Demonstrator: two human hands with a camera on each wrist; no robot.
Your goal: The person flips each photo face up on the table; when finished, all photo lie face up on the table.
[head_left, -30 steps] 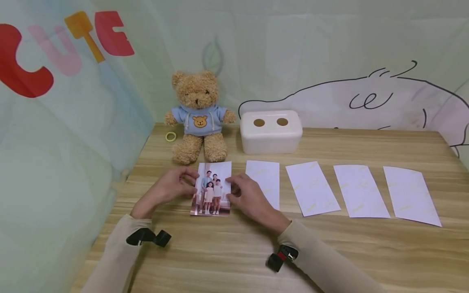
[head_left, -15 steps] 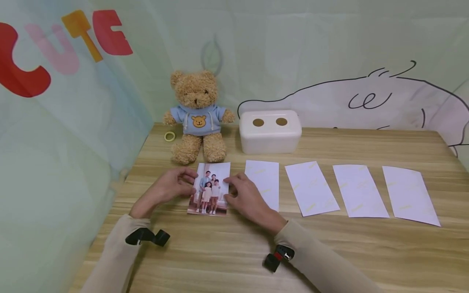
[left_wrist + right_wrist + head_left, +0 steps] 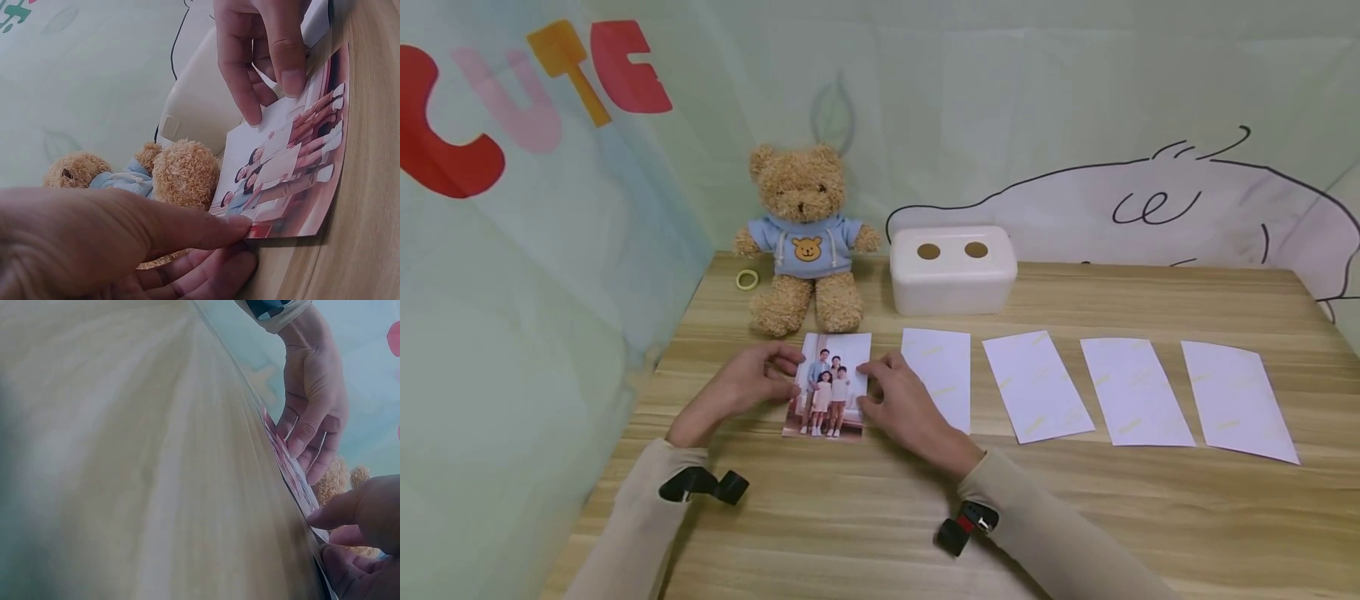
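A glossy printed photo (image 3: 835, 408) of several people standing together lies on the wooden table at the teddy bear's feet. My left hand (image 3: 757, 377) holds its left edge; in the left wrist view that thumb (image 3: 228, 228) rests on the print, with the other fingers bent beside the edge. Across from it, my right hand (image 3: 913, 410) holds the right edge between thumb and index finger. Seen edge-on in the right wrist view, the photo (image 3: 294, 472) lies close along the tabletop. The right hand covers part of the nearest white sheet (image 3: 942, 367).
Behind the photo sits the brown teddy bear (image 3: 808, 242) in a blue hoodie, a small yellow ring (image 3: 747, 280) beside it. To its right stands a white box (image 3: 953, 287) with two round holes. Further white sheets (image 3: 1037, 387) lie in a row rightward.
The photo's near end has shifted slightly left, and the right hand has followed it a little. Over the last half second both hands stay almost still.
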